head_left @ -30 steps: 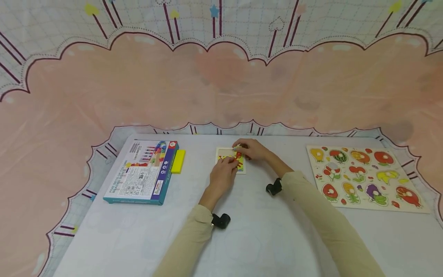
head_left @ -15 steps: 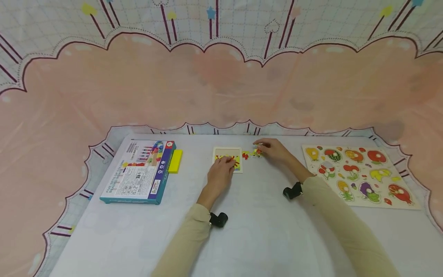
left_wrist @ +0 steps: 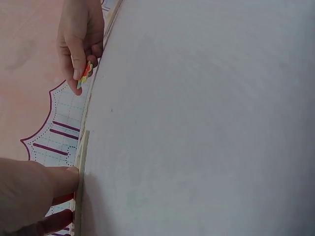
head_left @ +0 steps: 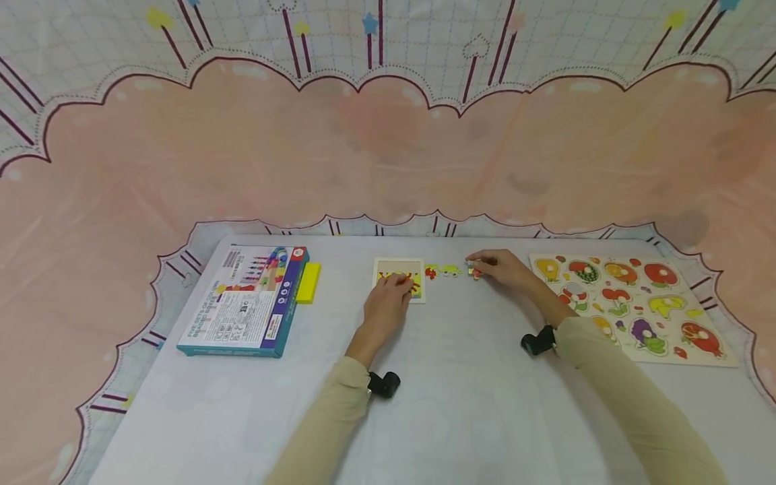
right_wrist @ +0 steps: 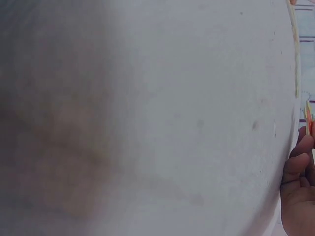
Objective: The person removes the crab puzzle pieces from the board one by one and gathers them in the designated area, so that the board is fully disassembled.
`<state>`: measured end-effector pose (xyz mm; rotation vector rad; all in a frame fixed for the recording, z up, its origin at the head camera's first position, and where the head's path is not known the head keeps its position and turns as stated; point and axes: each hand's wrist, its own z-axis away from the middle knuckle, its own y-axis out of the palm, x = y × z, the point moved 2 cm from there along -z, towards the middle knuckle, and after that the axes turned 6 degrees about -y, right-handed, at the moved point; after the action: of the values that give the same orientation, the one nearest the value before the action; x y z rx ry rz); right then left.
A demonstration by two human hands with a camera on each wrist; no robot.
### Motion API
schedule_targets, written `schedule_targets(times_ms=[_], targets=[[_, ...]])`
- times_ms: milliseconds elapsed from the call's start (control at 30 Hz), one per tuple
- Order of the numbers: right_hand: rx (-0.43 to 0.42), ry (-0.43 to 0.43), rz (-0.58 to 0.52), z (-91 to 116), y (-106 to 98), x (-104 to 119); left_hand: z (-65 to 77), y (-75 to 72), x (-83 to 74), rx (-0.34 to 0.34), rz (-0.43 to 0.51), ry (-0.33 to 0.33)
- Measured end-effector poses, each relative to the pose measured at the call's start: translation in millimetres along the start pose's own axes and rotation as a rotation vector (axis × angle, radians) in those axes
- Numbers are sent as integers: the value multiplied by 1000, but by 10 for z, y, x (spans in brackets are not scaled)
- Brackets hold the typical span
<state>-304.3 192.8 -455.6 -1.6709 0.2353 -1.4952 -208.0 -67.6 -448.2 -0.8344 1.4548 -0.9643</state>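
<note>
A small square jigsaw puzzle in a pale frame (head_left: 399, 261) lies at the back middle of the table, its upper part bare inside. My left hand (head_left: 385, 306) rests its fingers on the puzzle's lower part, covering some of the red and yellow picture. To the right, my right hand (head_left: 500, 267) pinches a small colourful puzzle piece (head_left: 474, 272) between thumb and fingers; the left wrist view shows this piece (left_wrist: 85, 73) tilted in the grip. On the table between frame and right hand lie a red puzzle piece (head_left: 431, 272) and a green-yellow one (head_left: 450, 271).
A flat printed box (head_left: 242, 303) lies at the left, with a yellow block (head_left: 308, 283) against its right side. At the right is a fruit puzzle board (head_left: 642, 303), partly behind the right forearm. A patterned cloth (head_left: 388, 155) hangs behind the table.
My right hand has moved right from the puzzle frame, carrying pieces out. The red and green-yellow pieces now lie on the table beside it. The left hand stays on the puzzle.
</note>
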Motion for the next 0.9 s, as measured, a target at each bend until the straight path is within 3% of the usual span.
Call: schedule_targets(times_ms=[400, 633, 900], targets=[[-7, -28, 8, -29, 37, -4, -13, 17, -6, 8, -29, -4], [-15, -21, 55, -31, 54, 53, -8, 33, 21, 40, -72, 31], [-51, -24, 93, -57, 91, 97, 3, 1, 54, 106, -42, 33]])
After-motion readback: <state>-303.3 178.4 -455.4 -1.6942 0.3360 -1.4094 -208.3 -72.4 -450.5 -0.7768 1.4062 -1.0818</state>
